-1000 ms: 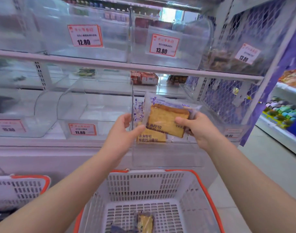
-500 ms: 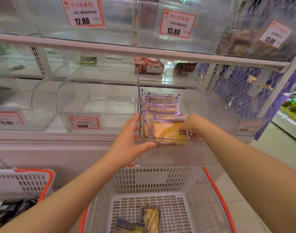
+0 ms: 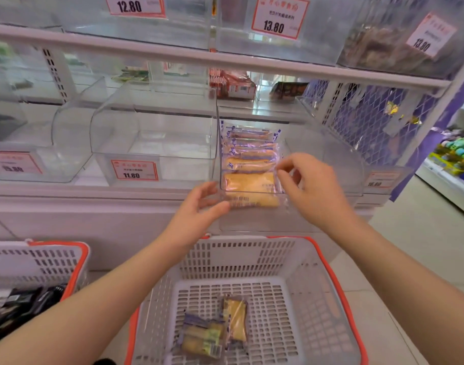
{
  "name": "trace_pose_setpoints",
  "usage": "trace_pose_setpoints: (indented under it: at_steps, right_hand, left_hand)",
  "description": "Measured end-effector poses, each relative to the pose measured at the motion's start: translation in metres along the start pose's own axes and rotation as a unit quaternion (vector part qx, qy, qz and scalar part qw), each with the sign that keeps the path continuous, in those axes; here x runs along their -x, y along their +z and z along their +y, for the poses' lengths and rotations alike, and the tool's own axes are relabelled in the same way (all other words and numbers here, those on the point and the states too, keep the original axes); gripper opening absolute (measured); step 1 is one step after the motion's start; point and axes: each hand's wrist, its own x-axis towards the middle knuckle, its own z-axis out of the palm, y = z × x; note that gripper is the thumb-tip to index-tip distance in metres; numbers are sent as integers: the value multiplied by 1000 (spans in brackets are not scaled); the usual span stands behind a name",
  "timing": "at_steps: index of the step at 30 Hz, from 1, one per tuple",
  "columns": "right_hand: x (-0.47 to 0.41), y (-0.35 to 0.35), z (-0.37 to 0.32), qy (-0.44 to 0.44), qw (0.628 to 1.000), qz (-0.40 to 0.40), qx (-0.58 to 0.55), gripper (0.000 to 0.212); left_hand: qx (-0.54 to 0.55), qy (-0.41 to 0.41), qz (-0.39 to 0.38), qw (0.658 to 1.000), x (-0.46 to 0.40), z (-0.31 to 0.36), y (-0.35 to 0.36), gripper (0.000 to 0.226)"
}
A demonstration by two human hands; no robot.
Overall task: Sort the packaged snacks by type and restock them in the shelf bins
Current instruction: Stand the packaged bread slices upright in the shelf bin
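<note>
Five cake packs [image 3: 249, 164] lined up in the clear bin [image 3: 331, 164], both hands [image 3: 196, 212] [image 3: 315, 191] let go, three packs [image 3: 215, 330] left in the basket [image 3: 338, 293].

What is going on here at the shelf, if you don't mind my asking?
A person is restocking packaged toast slices into a clear shelf bin. A row of packets already stands in it. The right hand hovers beside the front packet, fingers loosely curled and holding nothing, while the left hand is open at the bin's front corner. A few more packets lie in the white basket below.
</note>
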Motion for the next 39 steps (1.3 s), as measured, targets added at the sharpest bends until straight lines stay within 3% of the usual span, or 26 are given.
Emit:
trace_pose_setpoints:
  at_steps: [2, 4, 7, 13, 17, 20, 22, 25, 29, 33, 37, 39]
  right_hand:
    - [32, 3, -4, -59, 998, -18, 6, 11]
    - [57, 18, 3, -38, 991, -124, 22, 12]
    - [83, 53, 21, 13, 962, -272, 33, 15]
    - [138, 132, 63, 82, 865, -490, 75, 22]
    - [175, 167, 83, 123, 819, -558, 56, 17]
    - [196, 184, 95, 164, 795, -582, 46, 18]
    - [208, 191, 103, 208, 791, -575, 20, 22]
    - [222, 193, 116, 276, 791, -546, -19, 25]
    - [240, 192, 130, 336, 782, -523, -44, 23]
    - [259, 194, 132, 349, 771, -528, -66, 22]
    - [264, 197, 125, 344, 775, -522, -94, 21]
    - [262, 199, 119, 343, 784, -506, -107, 21]
  left_hand:
    - [33, -64, 38, 997, 5, -24, -2, 34]
    - [-37, -100, 72, 992, 7, -53, -2, 23]
    - [-168, -145, 61, 973, 16, -102, -1, 17]
    - [-340, -231, -88, 907, 46, -185, 11, 23]
    - [-507, -202, -224, 808, 64, -230, 18, 28]
    - [-563, -200, -308, 741, 69, -257, 28, 42]
    - [-582, -183, -336, 718, 67, -273, 35, 53]
    - [-589, -149, -364, 706, 57, -292, 48, 64]
    - [-603, -171, -353, 695, 42, -308, 67, 54]
    - [-611, -201, -374, 669, 38, -312, 77, 29]
    - [-619, -190, -357, 673, 39, -306, 64, 18]
    - [-625, -146, -357, 679, 43, -298, 56, 19]
